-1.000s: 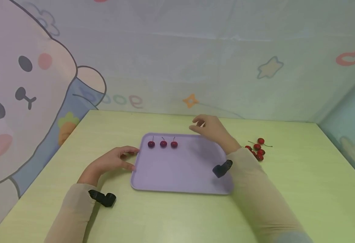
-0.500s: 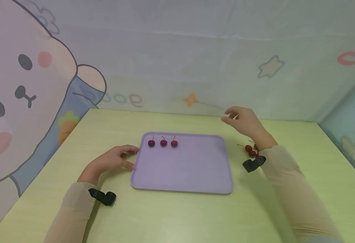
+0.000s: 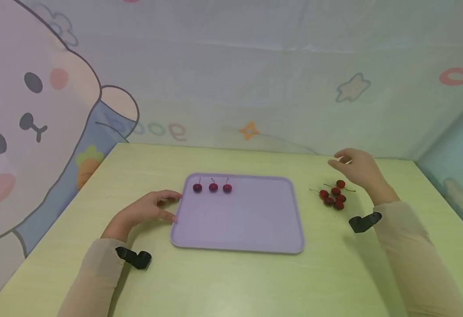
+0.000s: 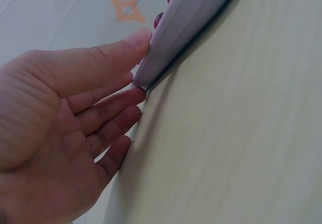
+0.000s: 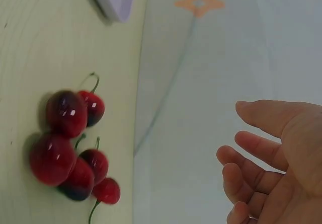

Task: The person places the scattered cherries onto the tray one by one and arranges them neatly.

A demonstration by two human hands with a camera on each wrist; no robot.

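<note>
The loose cherries [image 3: 333,196] sit in a small heap on the table [image 3: 231,281], just right of the tray [image 3: 255,229] and apart from its rim. My right hand [image 3: 356,169] hovers over the far side of that heap, touching none of them, fingers relaxed and slightly bent, holding nothing. In the right wrist view the cherries [image 5: 70,148] show glossy red skins and thin green stems, five or so packed against each other.

I judge them light and round, so they'll roll at a nudge, and that shiny skin looks slippery. Whether they are soft fruit or hard fakes I can't tell, so a gentle pinch is the safe choice. The best hold looks like a stem, or thumb and forefinger across one at the edge of the heap, where the neighbours won't scatter.

On the tray, three cherries [image 3: 212,187] stand in a row along the far edge, stems up, near the left corner. My left hand [image 3: 146,211] lies on the table at the tray's left edge; the left wrist view shows my thumb [image 4: 100,58] laid on the rim and my fingers [image 4: 108,110] reaching just under it, steadying the tray [image 4: 186,22].
</note>
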